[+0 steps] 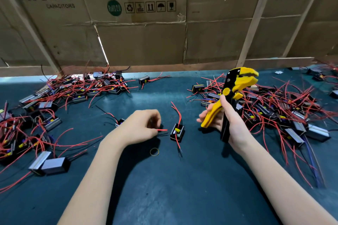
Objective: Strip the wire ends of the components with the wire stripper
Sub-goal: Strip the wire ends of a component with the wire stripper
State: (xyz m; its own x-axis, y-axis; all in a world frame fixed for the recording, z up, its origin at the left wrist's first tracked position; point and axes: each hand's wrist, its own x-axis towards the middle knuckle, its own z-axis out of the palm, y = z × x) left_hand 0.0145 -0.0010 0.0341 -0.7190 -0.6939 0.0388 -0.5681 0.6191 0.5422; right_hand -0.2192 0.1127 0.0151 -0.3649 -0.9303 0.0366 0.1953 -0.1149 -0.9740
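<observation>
- My right hand (222,118) holds the wire stripper (230,99) upright above the mat, fingers curled round its yellow and black handles, its yellow head pointing up and to the right with the jaws parted.
- My left hand (140,127) rests low over the dark mat (164,188), fingers curled, pinching a short red wire end (162,130) that sticks out to the right; a pair of thin black wires lies just below it.
- The small black component (177,133) sits on the mat between my two hands, just right of the pinched wire end, its red wires curving up and away to the far side, a red and a black lead trailing toward me.
- A small yellow rubber band (154,151) lies flat on the mat near my left wrist.
- A heap of components with red wires (270,107) spreads on the right, behind and beside the stripper.
- Another heap (60,97) spreads on the left and far left.
- A cardboard wall (146,42) printed with capacitor branding stands along the far edge.
</observation>
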